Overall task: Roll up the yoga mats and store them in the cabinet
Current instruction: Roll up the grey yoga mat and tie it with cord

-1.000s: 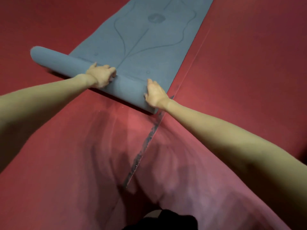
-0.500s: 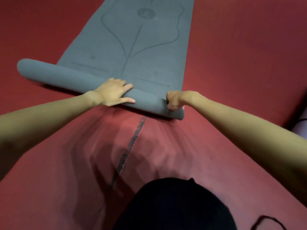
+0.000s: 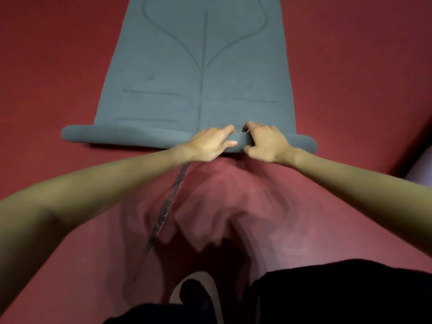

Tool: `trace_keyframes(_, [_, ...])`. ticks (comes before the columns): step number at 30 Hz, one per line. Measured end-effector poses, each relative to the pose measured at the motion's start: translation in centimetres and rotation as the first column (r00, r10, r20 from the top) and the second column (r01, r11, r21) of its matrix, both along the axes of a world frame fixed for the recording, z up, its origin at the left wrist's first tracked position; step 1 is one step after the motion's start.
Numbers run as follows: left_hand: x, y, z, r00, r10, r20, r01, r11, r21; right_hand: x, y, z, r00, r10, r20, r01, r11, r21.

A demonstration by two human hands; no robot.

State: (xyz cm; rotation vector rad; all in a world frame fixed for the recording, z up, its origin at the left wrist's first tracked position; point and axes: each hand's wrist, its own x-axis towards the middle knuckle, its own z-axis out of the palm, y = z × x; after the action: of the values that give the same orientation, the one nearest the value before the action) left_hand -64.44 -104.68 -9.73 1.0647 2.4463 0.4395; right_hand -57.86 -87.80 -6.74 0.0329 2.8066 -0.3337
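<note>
Mat: we see a grey-blue rubbery yoga mat [image 3: 201, 66] with dark printed lines lying on the red floor [image 3: 350, 78], its near end wound into a roll [image 3: 121, 136] that runs from side to side.
Flat part: it stretches away from us beyond the roll, up to the top edge of the view.
Left hand [image 3: 210, 146]: we hold the roll near its middle, fingers curled over the top, thumb on the near face.
Right hand [image 3: 266, 143]: it grips the roll just beside the left hand, fingers hooked over the top, thumb on the near side.
Floor: a dark scuffed seam [image 3: 168, 206] runs from under our left hand towards us.
Below: dark clothing [image 3: 339, 293] fills the bottom edge.
</note>
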Motion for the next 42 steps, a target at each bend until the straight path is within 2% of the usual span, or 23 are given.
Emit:
trace_keyframes(2, [0.7, 0.2, -0.6, 0.999, 0.03, -0.018, -0.03, 1.0, 0.005, 1.1, 0.0, -1.3, 0.995, -0.047, -0.09, 0.044, 0.998, -0.034])
trace_keyframes(4, [1.1, -0.4, -0.7, 0.996, 0.06, -0.066, -0.055, 0.996, 0.071, 2.3, -0.2, -2.4, 0.982, -0.015, -0.19, 0.012, 1.0, -0.016])
trace_keyframes(9, [1.3, -4.4, 0.3, 0.944, 0.084, -0.319, -0.003, 0.969, 0.248, 3.3, -0.1, -4.0, 0.871, 0.122, -0.475, -0.113, 0.992, 0.048])
trace_keyframes(13, [0.4, -10.2, -0.2, 0.864, 0.233, -0.446, -0.122, 0.957, 0.265, 3.3, -0.5, -5.3, 0.817, 0.057, -0.574, -0.045, 0.998, 0.036])
trace_keyframes(17, [-0.6, -15.3, -1.0, 0.78, 0.267, -0.565, -0.164, 0.96, 0.227, 4.3, -1.2, -6.3, 0.78, 0.022, -0.625, 0.029, 0.997, 0.071])
trace_keyframes(20, [-1.1, -18.0, -0.8, 0.716, 0.336, -0.612, -0.191, 0.937, 0.292, 4.7, -1.5, -7.0, 0.778, -0.014, -0.629, 0.082, 0.993, 0.079])
trace_keyframes(25, [-1.8, -20.1, -2.5, 0.787, 0.21, -0.581, -0.114, 0.974, 0.197, 4.9, -1.5, -7.3, 0.795, 0.043, -0.605, 0.05, 0.989, 0.136])
trace_keyframes(31, [-1.1, -18.8, -3.9, 0.799, 0.279, -0.533, -0.172, 0.955, 0.242, 5.4, -1.2, -7.5, 0.84, 0.1, -0.533, -0.006, 0.985, 0.175])
trace_keyframes(38, [-1.6, -19.1, -4.0, 0.876, 0.121, -0.467, -0.093, 0.992, 0.082, 5.3, -1.5, -7.4, 0.868, 0.094, -0.488, -0.032, 0.99, 0.134])
trace_keyframes(42, [-1.3, -19.7, -4.8, 0.869, 0.09, -0.487, -0.045, 0.994, 0.104, 5.8, -1.6, -8.2, 0.894, 0.143, -0.426, -0.064, 0.979, 0.194])
